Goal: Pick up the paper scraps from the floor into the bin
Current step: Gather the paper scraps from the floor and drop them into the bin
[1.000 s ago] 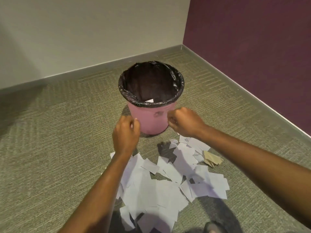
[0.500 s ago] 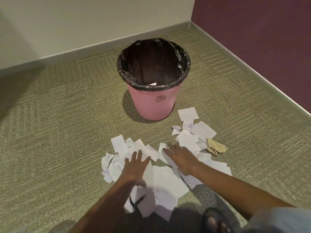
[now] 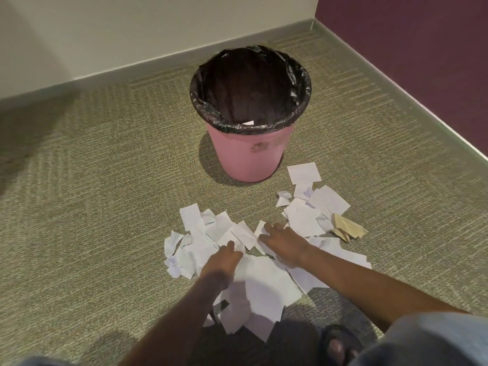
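A pink bin (image 3: 248,159) lined with a black bag stands upright on the carpet, and one white scrap (image 3: 248,123) shows inside it. A pile of white paper scraps (image 3: 266,283) is spread on the floor just in front of the bin, with a crumpled brown scrap (image 3: 348,228) at its right edge. My left hand (image 3: 221,260) rests on the middle of the pile, its fingers drawn together and blurred. My right hand (image 3: 282,244) lies flat on the scraps beside it with the fingers apart. Neither hand has lifted any paper.
The bin sits near a room corner, with a cream wall (image 3: 132,35) behind it and a purple wall (image 3: 422,48) to the right. My foot in a dark sandal (image 3: 338,344) is at the bottom right, close to the pile.
Both hands came down from beside the bin's rim onto the pile. Since half a second ago the left hand's spread fingers have drawn together.
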